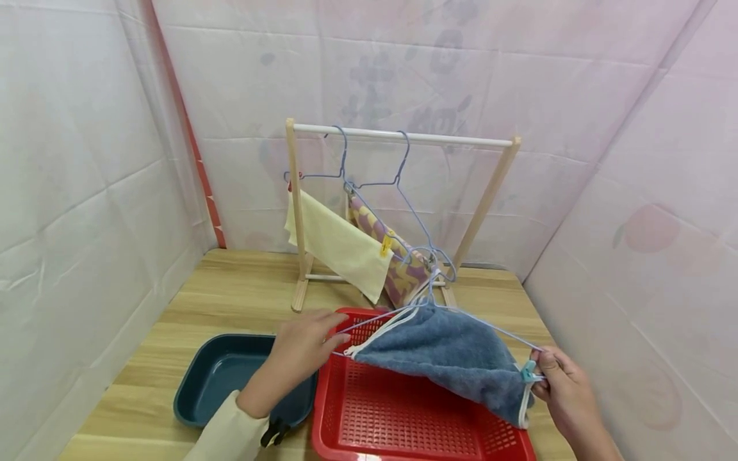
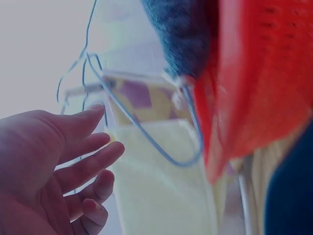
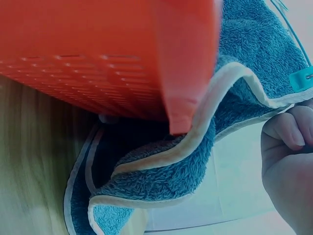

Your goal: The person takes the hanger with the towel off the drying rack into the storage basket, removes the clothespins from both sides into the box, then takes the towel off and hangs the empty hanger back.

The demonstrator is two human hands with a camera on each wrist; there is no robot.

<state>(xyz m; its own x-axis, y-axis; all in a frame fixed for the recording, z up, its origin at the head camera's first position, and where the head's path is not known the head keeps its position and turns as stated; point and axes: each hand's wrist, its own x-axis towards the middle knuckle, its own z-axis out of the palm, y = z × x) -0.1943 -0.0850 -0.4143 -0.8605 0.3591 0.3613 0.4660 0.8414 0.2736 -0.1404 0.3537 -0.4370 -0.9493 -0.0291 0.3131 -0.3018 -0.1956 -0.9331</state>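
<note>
While the blue terry towel with white trim (image 1: 455, 358) is draped on a thin blue wire hanger (image 1: 490, 330) above the red perforated plastic basket (image 1: 403, 416), its right end is pinched by the curled fingers of the right hand (image 1: 562, 387) beside a small turquoise clip (image 1: 527, 371). The hanger's left end is touched by the left hand (image 1: 305, 346), fingers straight and relaxed.

The wooden table (image 1: 230, 282) carries three things directly; a red basket (image 1: 403, 422) at the front, a dark teal tray (image 1: 219, 371) just beside it, and a wooden drying rack (image 1: 300, 256) behind.
</note>
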